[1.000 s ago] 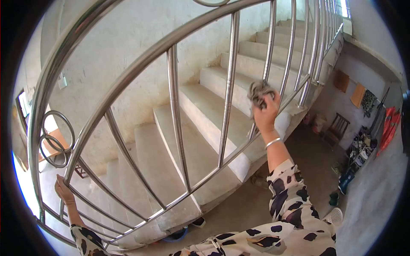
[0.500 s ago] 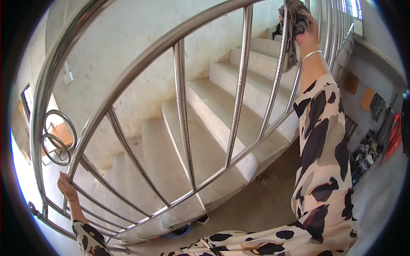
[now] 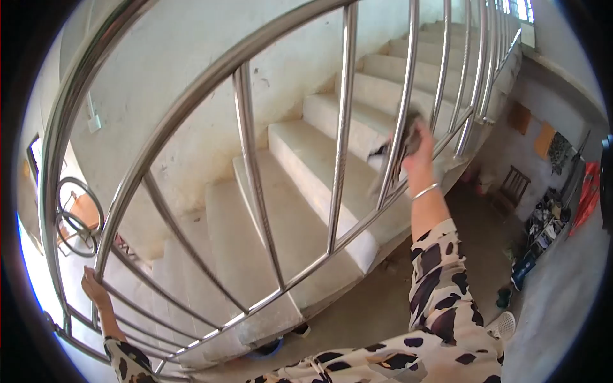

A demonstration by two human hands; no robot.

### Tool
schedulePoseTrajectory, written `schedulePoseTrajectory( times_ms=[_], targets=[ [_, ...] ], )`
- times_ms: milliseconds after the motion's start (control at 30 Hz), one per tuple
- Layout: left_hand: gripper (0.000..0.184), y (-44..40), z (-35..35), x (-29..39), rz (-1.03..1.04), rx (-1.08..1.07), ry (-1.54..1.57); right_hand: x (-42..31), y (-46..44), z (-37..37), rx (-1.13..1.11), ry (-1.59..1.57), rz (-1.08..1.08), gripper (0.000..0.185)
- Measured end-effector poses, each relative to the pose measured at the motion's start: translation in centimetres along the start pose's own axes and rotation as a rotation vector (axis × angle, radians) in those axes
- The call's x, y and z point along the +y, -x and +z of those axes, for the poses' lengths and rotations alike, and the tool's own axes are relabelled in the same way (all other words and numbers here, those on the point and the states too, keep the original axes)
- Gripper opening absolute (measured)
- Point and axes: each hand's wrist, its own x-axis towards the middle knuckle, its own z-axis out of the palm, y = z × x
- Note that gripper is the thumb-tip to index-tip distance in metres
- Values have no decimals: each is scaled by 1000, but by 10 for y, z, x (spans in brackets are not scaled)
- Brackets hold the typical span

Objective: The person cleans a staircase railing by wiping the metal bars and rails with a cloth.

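My right hand (image 3: 418, 153) is closed with a crumpled grey cloth (image 3: 408, 131) wrapped around a thin upright bar (image 3: 397, 150) of the metal stair railing, near the bar's lower end. The cloth is slightly blurred. At the lower left, my left hand (image 3: 96, 290) is closed on the railing's shiny curved handrail (image 3: 131, 182), near its lower end. Beside that hand, two metal rings (image 3: 80, 217) sit between the handrail and the thick end post (image 3: 51, 179).
Concrete stairs (image 3: 306, 150) rise to the right behind the railing, along a stained wall (image 3: 191, 89). Below on the right are a wooden chair (image 3: 513, 185), piled shoes (image 3: 549, 217) and a red cloth (image 3: 584, 195). A blue basin (image 3: 268, 348) is under the stairs.
My right hand has slid down the bar with the cloth, from near the top to near the bottom. My left hand keeps its hold on the railing. The view has shifted slightly.
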Motion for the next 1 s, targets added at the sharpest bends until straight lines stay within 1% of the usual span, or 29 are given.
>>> schedulePoseTrajectory(
  times_ms=[33,67,100,133,167,200,233,267,300,333,400,433,467,533,567,633,667,700,733,767,833,900,967,1000],
  targets=[
    [40,-3,-9,-2,-41,-150,20,-31,-11,33,58,23,-147,24],
    [40,-2,-7,2,-40,-142,33,-63,-21,66,121,54,-292,24],
    [40,0,-5,6,-45,-114,29,-92,-40,86,73,277,-500,30],
    [40,2,-5,9,-51,-91,24,-115,-41,120,40,502,-849,45],
    [40,-1,-8,5,-64,-135,48,-144,-65,127,78,826,-1155,50],
    [40,-1,-5,3,-62,-136,57,-162,-65,151,156,992,-1243,53],
    [41,-1,-2,1,-15,-87,-4,-188,-94,153,143,1115,-1288,55],
    [41,0,-2,1,27,-34,-67,-201,-114,160,235,1279,-1368,54],
    [41,0,-5,9,-50,-83,-21,-210,-133,164,232,1415,-1310,52],
    [41,3,-6,13,-50,-72,-22,-214,-150,164,232,1546,-1246,51],
    [42,2,-7,19,-146,-129,33,-203,-188,141,158,1725,-1003,44],
    [42,1,-8,18,-128,-139,48,-188,-181,137,169,1864,-1011,38],
    [42,1,-7,19,-124,-136,46,-175,-174,134,171,1859,-1012,38],
    [41,5,-5,24,-23,-58,-15,-151,-158,126,473,1850,-1087,33],
    [41,2,-7,19,-20,-67,-24,-142,-149,113,474,1854,-1072,33],
    [41,1,-7,14,-30,-61,2,-131,-131,80,323,1778,-1359,32],
    [41,3,-7,18,-90,-98,73,-119,-124,59,293,1745,-1432,32],
    [41,3,-5,19,-66,-69,47,-107,-114,35,261,1709,-1505,33],
    [41,3,-4,17,-41,-35,21,-96,-93,20,234,1702,-1397,33],
    [41,-1,-8,9,-29,-94,17,-83,-69,8,210,1685,-1290,34],
    [42,-2,-10,14,-58,-130,29,-57,-30,-20,172,1638,-1101,35],
    [42,-3,-7,13,-87,-164,44,-33,4,-51,200,1700,-1019,34],
    [43,-5,-5,-1,-17,-116,28,-24,30,-67,180,1672,-1023,33],
    [43,-4,-4,1,-17,-114,30,-22,38,-61,165,1636,-1028,33]
  ],
)
